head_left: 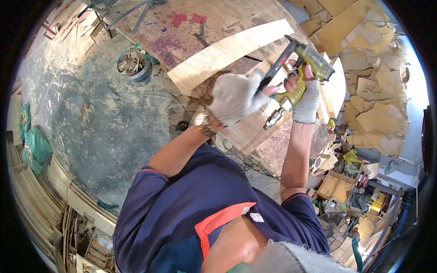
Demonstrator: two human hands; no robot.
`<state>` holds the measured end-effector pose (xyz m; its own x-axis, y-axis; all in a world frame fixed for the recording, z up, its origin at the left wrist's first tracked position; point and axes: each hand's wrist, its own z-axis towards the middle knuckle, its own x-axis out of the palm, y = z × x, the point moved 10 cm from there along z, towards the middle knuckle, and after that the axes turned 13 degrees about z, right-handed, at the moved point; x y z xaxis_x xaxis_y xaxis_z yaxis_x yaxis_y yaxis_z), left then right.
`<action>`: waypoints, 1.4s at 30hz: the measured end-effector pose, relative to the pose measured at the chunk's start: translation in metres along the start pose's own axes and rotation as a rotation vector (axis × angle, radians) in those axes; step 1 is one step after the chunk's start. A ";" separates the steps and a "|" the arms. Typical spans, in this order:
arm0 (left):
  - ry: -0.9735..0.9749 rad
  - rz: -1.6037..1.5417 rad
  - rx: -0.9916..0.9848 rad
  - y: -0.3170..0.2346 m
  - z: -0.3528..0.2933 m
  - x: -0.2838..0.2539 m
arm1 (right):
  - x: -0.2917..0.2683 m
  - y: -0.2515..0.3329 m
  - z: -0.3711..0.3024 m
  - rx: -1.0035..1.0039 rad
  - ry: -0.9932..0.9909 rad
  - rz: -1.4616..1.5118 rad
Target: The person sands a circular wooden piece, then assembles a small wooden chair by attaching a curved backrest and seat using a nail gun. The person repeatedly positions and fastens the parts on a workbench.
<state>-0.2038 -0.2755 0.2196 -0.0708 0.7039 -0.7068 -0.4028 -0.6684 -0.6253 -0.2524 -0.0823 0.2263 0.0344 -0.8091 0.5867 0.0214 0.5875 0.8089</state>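
Note:
A yellow-green and black pneumatic nail gun point(318, 63) is raised above the worktable, with its metal hose coupling point(273, 119) pointing down toward me. My right hand point(306, 98), in a grey-white fingerless knit glove, is wrapped round its handle. Gloved alike, my left hand point(237, 96) is closed at the lower end of the black magazine, the thumb against it. Part of its fingers is hidden. Pale wooden boards point(334, 91) lie under and beside the gun. Beyond my left hand a long, slightly curved plywood strip point(234, 53) lies across the table.
The stained worktable point(182, 22) carries dark strips and red marks. On the floor at left stands a bucket point(141, 78) of wood offcuts. Cut board pieces point(378, 91) are heaped at right, near a wooden box point(337, 186). Cables point(252, 164) lie by the table's near edge.

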 end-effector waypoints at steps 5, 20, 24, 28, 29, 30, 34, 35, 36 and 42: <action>-0.140 -0.022 -0.159 0.116 -0.002 0.022 | -0.039 -0.020 0.009 0.005 -0.088 0.060; 0.195 0.906 0.267 0.368 0.112 0.214 | -0.053 -0.040 0.009 0.040 0.005 0.073; 0.079 0.838 0.072 0.356 0.105 0.165 | -0.049 -0.038 0.009 0.002 0.064 0.214; -0.118 0.167 -0.056 0.256 0.115 0.093 | -0.052 -0.036 0.012 -0.012 0.055 0.375; -0.165 -0.090 -0.019 0.221 0.113 0.073 | -0.051 -0.036 0.012 -0.008 0.064 0.397; -0.048 -0.248 -0.045 0.190 0.111 0.071 | -0.051 -0.035 0.012 -0.006 0.073 0.412; 0.182 -0.456 0.087 0.061 0.087 0.048 | -0.049 -0.030 0.012 -0.033 0.054 0.267; 0.151 -0.507 0.066 0.043 0.085 0.044 | -0.052 -0.030 0.012 -0.044 0.006 0.195; 0.135 -0.452 0.027 0.035 0.088 0.039 | -0.050 -0.031 0.011 -0.031 0.001 0.197; 0.145 -0.318 0.071 0.014 0.101 0.031 | -0.044 -0.036 0.009 -0.039 -0.007 0.172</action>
<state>-0.3041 -0.2388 0.2223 0.1963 0.8294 -0.5230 -0.4463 -0.3994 -0.8008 -0.2637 -0.0682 0.1719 0.0339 -0.6966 0.7167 0.0547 0.7173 0.6946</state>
